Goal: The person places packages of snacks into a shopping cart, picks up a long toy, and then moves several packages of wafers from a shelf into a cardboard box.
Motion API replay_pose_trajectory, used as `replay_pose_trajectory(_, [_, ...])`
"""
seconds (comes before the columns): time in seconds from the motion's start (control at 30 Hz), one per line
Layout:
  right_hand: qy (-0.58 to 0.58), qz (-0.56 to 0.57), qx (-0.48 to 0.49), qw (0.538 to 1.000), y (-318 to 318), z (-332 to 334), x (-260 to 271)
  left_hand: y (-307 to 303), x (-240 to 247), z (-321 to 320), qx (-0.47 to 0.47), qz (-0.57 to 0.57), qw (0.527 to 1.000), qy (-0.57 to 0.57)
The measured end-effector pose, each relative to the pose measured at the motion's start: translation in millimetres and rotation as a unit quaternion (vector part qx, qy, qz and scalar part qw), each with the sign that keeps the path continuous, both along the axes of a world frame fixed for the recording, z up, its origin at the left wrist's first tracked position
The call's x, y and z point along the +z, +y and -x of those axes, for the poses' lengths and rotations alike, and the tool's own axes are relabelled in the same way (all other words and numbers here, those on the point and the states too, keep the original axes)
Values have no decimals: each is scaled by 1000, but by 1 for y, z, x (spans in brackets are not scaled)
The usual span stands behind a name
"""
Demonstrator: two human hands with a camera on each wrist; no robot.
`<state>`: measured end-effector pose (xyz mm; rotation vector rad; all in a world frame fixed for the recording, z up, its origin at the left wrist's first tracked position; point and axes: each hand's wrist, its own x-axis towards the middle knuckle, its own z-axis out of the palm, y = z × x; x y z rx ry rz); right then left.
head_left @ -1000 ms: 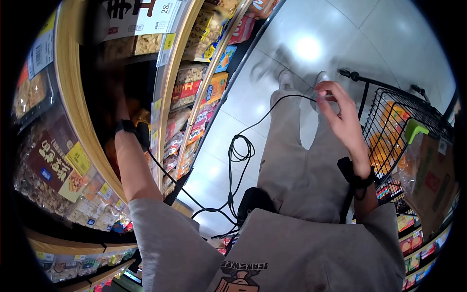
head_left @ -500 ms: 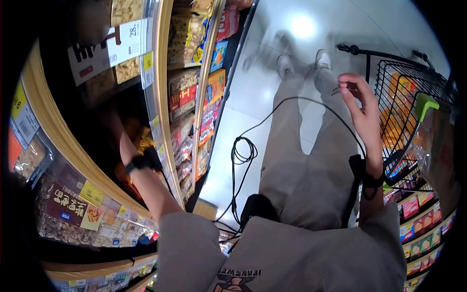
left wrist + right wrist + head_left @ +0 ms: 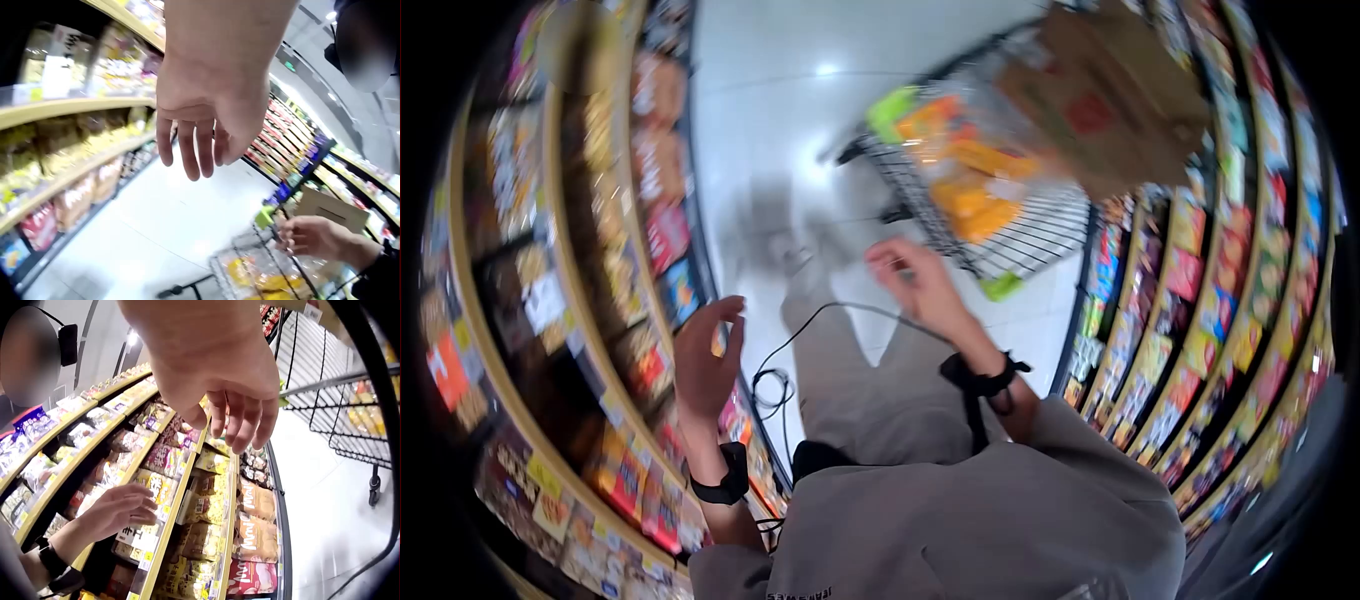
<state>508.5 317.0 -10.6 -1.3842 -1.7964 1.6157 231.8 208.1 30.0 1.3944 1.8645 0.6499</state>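
Note:
My left hand [image 3: 708, 365] hangs in front of the snack shelves, its fingers loosely bent and holding nothing. The left wrist view shows the same hand [image 3: 209, 106] with its fingers pointing down above the floor. Over my legs, my right hand [image 3: 922, 292] is empty too, with slightly curled fingers; in the right wrist view this hand [image 3: 215, 381] overlaps the shelves. Nearest to it stands a black wire shopping cart [image 3: 1040, 243] with green corner pieces. Yellow-orange packages [image 3: 975, 205] lie inside, and a brown cardboard box [image 3: 1115, 105] sits at the cart's far side.
Tiered shelves [image 3: 560, 250] of bagged snacks run along my left. More packed shelves [image 3: 1200, 320] curve along my right. Pale floor tiles [image 3: 745, 130] lie between them. A thin black cable [image 3: 840, 304] loops across my legs.
My left hand has come out of the dark shelf gap with nothing in it. The view has turned, so the cart now appears in front of my right hand, which remains empty.

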Motion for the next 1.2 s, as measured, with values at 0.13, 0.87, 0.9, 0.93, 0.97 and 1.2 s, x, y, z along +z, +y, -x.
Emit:
replay_pose_trajectory(0.13, [11,23,-37,999,-22,-110,33,69,13,-142,-170,-69,980,-75])
replay_pose_trajectory(0.87, [16,148,-557,817,-180,-517,23,300,-266,-438,-68,-74,995,8])
replay_pose_trajectory(0.9, [17,159,-548,821,-181,-513,17,311,-293,-427,-68,-73,995,8])
replay_pose_trajectory(0.93, [16,178,-543,820,-179,-508,15,315,-338,-412,-125,-18,992,-17])
replay_pose_trajectory(0.97, [15,183,-543,820,-174,-501,14,313,-363,-402,-180,39,982,-43])
replay_pose_trajectory(1.2, [40,218,-492,842,-137,-477,14,300,-296,-455,-376,-150,897,176])
